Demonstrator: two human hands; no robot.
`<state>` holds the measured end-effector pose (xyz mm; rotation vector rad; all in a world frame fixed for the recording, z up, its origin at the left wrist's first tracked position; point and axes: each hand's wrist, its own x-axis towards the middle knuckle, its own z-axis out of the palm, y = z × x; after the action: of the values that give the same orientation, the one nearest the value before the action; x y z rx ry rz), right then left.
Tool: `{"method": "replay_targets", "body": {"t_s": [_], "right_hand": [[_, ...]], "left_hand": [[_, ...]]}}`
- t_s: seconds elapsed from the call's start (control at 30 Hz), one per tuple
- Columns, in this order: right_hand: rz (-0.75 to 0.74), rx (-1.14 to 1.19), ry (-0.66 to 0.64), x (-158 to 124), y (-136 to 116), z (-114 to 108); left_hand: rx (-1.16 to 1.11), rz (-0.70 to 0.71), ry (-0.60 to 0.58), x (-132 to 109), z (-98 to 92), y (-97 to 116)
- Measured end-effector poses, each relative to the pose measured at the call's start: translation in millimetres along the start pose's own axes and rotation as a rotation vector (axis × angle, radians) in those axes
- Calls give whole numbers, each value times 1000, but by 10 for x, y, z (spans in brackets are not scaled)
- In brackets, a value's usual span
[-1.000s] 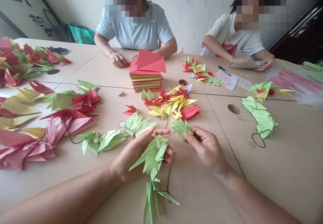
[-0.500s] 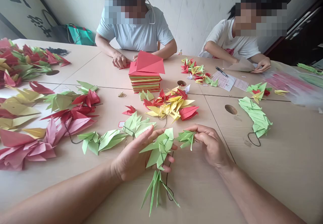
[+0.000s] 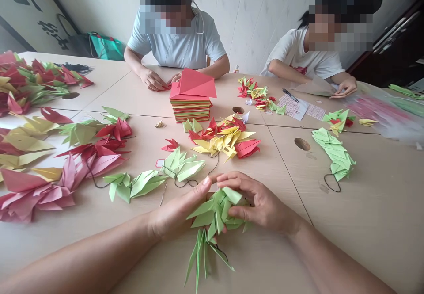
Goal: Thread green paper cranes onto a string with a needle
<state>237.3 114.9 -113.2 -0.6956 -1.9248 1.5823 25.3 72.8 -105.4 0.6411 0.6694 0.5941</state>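
Bunched green cranes (image 3: 215, 212) of folded paper sit between both hands, low over the near edge of the table (image 3: 281, 263). The left hand (image 3: 179, 210) lies behind them with its fingers nearly straight. Its thumb tip shows under the paper in front, so its grip is pressed on the bunch. The right hand (image 3: 265, 205) curls over the bunch from the other side, its grip pinching the paper between fingers and thumb, and its fingertips touch those of the left hand. One more green crane hangs below the bunch on a black thread (image 3: 222, 253), its wings pointing down onto the table.

Just beyond the hands a green row (image 3: 145, 181) of cranes lies flat on the table. Farther back is a yellow and red pile (image 3: 228, 139), and behind that a paper stack (image 3: 191, 106) topped by a half-folded red sheet. Pink and red cranes (image 3: 49, 188) spread over the left side. A green string (image 3: 334, 152) of cranes lies well apart on the right.

Across the table sit two other people. One, in a pale blue shirt, has both hands beside the stack. The other, in white, presses a sheet (image 3: 314, 86) near a pen (image 3: 289, 94).
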Motion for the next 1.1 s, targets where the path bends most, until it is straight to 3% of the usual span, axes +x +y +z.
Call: {"method": "replay_targets", "body": {"t_s": [0.23, 0.5, 0.73, 0.97, 1.1], "right_hand": [[184, 146, 106, -20, -19, -13], [222, 324, 321, -4, 92, -83], [216, 354, 328, -21, 121, -113], [229, 370, 270, -12, 77, -119], [212, 355, 248, -1, 69, -125]], "left_hand": [[-141, 7, 36, 4, -11, 44], [-264, 99, 64, 49, -49, 86], [-40, 215, -2, 31, -52, -15], [318, 192, -102, -38, 2, -24], [655, 237, -30, -105, 77, -110]]}}
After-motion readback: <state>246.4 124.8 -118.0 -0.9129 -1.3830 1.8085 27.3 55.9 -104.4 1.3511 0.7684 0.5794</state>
